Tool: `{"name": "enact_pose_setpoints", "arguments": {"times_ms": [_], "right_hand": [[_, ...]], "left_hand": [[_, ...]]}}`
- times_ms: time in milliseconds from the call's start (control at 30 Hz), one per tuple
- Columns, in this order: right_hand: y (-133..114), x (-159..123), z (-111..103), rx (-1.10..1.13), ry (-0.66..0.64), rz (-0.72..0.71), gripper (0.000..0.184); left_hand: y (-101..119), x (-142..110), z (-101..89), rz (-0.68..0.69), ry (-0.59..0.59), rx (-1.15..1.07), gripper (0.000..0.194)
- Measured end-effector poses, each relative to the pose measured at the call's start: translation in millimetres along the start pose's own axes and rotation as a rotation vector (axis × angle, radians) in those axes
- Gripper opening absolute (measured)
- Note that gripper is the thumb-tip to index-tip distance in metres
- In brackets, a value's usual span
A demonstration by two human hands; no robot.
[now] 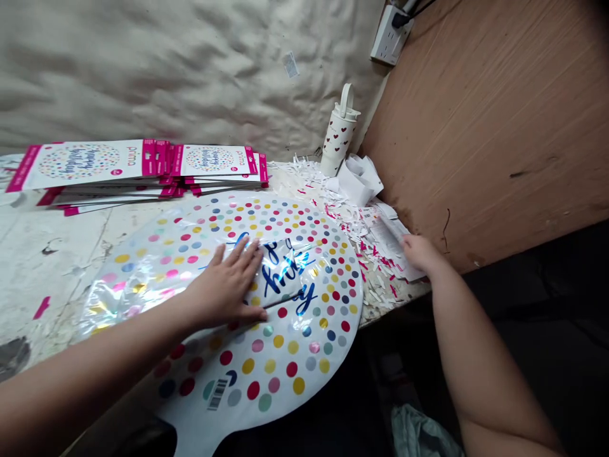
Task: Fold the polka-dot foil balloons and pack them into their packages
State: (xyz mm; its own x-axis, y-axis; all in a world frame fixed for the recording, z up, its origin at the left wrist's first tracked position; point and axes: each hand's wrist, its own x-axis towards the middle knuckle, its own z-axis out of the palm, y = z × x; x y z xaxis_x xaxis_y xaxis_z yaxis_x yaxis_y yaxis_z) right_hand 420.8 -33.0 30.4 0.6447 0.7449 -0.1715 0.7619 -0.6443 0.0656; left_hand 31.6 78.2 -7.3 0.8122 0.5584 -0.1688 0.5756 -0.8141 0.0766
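The left hand [223,285] lies flat and open, fingers spread, pressing on a round foil balloon [290,355] with no grip on it. The balloon lies deflated on the table, printed with coloured dots and blue birthday lettering, a barcode [217,394] near the edge closest to the person. Its neck [190,441] hangs past the table's near edge below the left hand.

The right hand [419,252] rests on printed paper sheets [390,238] at the table edge, well apart from the left hand; whether it pinches them, I cannot tell. Around it, beyond the balloon's rim, lies a drift of white and pink paper shreds [368,270], which runs back to a crumpled white paper [359,181]. Further on stands a white tumbler with red hearts [339,134], lidded, so its contents do not show.

Beyond the left hand, two stacks of pink-edged birthday balloon packets [80,164] lie just past the balloon's far rim. The scuffed white table top [45,270] extends left of the balloon, with a pink scrap [42,308] on it. A wooden board [485,133] closes off the right side, with a wall socket [390,35] above it.
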Motion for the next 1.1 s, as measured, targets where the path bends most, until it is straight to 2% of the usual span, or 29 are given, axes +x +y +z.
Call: {"name": "enact_pose_setpoints", "arguments": {"times_ms": [100,167,200,233,267,333,367,400,467,500,567,633,667,733,800,867,900,933,1000,1067,1100], "right_hand": [[-5,-22,-34,-0.080,0.069,0.095,0.035],[-23,-47,-50,-0.134,0.191,0.113,0.037],[-37,-61,-53,-0.142,0.278,0.075,0.039],[-54,-74,-51,-0.123,0.373,-0.014,0.042],[-73,-87,-45,-0.086,0.459,-0.163,0.046],[-113,-107,-18,0.029,0.530,-0.639,0.051],[-131,-112,-2,0.053,0.485,-0.886,0.050],[-146,-116,16,0.051,0.433,-1.041,0.049],[-167,-118,44,0.028,0.379,-1.155,0.045],[-171,-118,53,0.035,0.386,-1.149,0.043],[-173,-119,60,0.094,0.398,-1.145,0.037],[-169,-122,57,0.165,0.336,-1.188,0.033],[-167,-123,56,0.192,0.278,-1.207,0.034],[-165,-127,56,0.234,0.171,-1.218,0.038],[-166,-130,62,0.291,0.127,-1.201,0.041],[-169,-133,71,0.353,0.116,-1.198,0.040],[-170,-134,74,0.385,0.112,-1.200,0.039],[-169,-135,76,0.420,0.113,-1.199,0.039],[-164,-134,73,0.509,0.132,-1.173,0.045],[-152,-128,61,0.652,0.126,-1.078,0.069],[-145,-125,54,0.745,0.066,-1.022,0.084]], "left_hand": [[21,-10,6.2,0.140,-0.019,-0.063,0.091],[30,-19,12.1,0.180,-0.050,-0.099,0.094],[33,-24,14.9,0.200,-0.052,-0.108,0.098],[36,-30,17.2,0.231,-0.052,-0.118,0.101],[39,-37,19.1,0.274,-0.050,-0.133,0.101],[45,-50,22.1,0.384,-0.040,-0.178,0.097],[47,-57,23.6,0.432,-0.027,-0.199,0.094],[49,-63,25.4,0.471,-0.010,-0.217,0.091],[52,-75,29.8,0.501,0.022,-0.246,0.081],[52,-81,32.2,0.473,0.048,-0.269,0.074],[52,-93,36.0,0.276,0.145,-0.403,0.058],[51,-103,35.6,-0.056,0.224,-0.713,0.049],[50,-108,33.2,-0.225,0.217,-0.922,0.047],[47,-113,24.9,-0.486,0.069,-1.342,0.050],[44,-112,15.9,-0.632,-0.158,-1.618,0.055],[46,-104,11.7,-0.672,-0.304,-1.682,0.056],[48,-99,11.8,-0.644,-0.310,-1.654,0.056],[51,-94,12.9,-0.598,-0.278,-1.592,0.054],[58,-84,13.6,-0.476,-0.135,-1.391,0.047],[63,-78,6.3,-0.287,-0.013,-1.185,0.035],[64,-74,-1.3,-0.175,0.001,-1.108,0.030]]}}
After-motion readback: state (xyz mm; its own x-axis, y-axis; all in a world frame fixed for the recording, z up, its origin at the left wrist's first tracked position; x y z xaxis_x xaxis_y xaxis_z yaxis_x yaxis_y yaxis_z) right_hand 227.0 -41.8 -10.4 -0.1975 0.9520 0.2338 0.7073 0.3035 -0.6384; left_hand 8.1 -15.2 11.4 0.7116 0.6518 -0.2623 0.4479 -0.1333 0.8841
